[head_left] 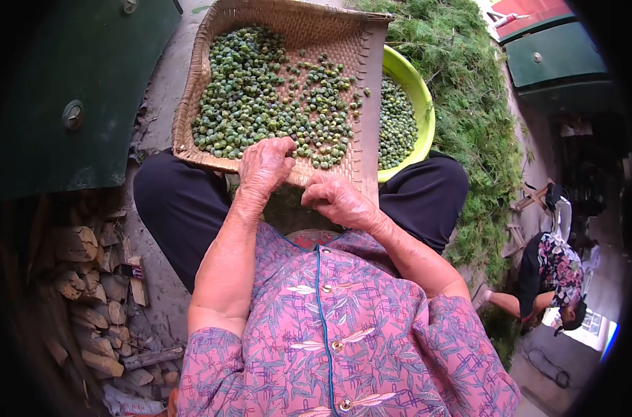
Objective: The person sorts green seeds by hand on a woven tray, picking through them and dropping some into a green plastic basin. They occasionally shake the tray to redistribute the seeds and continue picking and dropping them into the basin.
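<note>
A woven basket tray (323, 21) rests across my lap, with many small green fruits (239, 104) spread over its left and middle parts. My left hand (267, 165) is at the tray's near edge, its fingers curled at the fruits; whatever they pinch is too small to make out. Close beside it on the right, my right hand (337, 199) has its fingers bent at the near rim, and what lies under them is hidden. Partly under the tray's right side stands a yellow-green basin (421, 104) holding more of the fruits.
Cut green foliage (469, 104) lies along the right side. Split firewood (97, 299) is stacked at the lower left, below a dark green panel (66, 83). Another person (555, 271) is seated at the far right.
</note>
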{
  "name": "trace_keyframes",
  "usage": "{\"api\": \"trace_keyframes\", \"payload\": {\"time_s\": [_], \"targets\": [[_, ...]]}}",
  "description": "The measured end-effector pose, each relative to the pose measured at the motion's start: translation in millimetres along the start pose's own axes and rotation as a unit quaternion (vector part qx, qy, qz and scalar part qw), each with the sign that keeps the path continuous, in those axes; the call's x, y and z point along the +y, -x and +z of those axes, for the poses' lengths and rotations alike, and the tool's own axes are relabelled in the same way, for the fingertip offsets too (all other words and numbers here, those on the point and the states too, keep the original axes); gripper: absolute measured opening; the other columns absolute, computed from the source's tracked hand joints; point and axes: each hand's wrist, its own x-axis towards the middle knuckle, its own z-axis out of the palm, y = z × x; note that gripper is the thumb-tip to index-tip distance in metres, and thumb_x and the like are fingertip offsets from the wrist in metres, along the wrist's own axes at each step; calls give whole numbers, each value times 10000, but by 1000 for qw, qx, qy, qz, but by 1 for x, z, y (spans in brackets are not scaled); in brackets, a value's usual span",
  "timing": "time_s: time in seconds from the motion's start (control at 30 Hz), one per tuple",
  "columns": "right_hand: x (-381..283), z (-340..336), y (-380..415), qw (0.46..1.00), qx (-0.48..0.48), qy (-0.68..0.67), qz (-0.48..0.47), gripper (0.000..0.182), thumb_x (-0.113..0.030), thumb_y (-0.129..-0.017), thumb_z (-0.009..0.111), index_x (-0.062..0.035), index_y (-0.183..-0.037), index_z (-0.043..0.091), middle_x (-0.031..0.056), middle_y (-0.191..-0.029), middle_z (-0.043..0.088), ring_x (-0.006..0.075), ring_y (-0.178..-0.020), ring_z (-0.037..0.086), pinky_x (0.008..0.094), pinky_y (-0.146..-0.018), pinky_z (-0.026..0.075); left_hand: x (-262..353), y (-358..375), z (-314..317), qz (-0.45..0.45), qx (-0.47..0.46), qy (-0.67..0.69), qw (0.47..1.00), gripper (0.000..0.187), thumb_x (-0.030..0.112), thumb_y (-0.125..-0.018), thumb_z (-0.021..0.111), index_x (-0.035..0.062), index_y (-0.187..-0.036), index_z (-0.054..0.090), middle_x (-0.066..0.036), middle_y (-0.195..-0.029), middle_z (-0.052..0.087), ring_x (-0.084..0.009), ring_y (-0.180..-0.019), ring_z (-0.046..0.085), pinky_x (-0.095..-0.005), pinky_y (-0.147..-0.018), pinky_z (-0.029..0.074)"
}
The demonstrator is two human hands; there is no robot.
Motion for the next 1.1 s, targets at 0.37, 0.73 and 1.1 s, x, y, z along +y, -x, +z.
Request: {"api": "trace_keyframes", "payload": {"time_s": [0.37,0.73,1.1], "targets": [[66,-42,-30,954,233,73,175,122,-93,-752,616,-36,-843,675,136,-789,658,261,-754,644,338,-714,497,3,-1,-1,18,-5,-37,999,174,206,-734,628,103,-869,668,-112,-878,660,-302,-854,626,-425,-752,493],[95,-25,-45,916,263,269,141,78,-104,-763,628,-108,-827,671,114,-829,544,302,-845,567,407,-742,465,2,-2,5,46,37,-53,997,102,157,-745,591,58,-721,599,-126,-760,630,-306,-765,623,-440,-690,492],[89,-27,-50,914,233,305,131,86,-119,-724,673,-118,-810,681,86,-805,545,279,-848,549,385,-752,452,1,-5,6,22,-1,-71,997,151,214,-761,608,88,-833,646,-117,-844,650,-317,-805,624,-439,-711,489]]}}
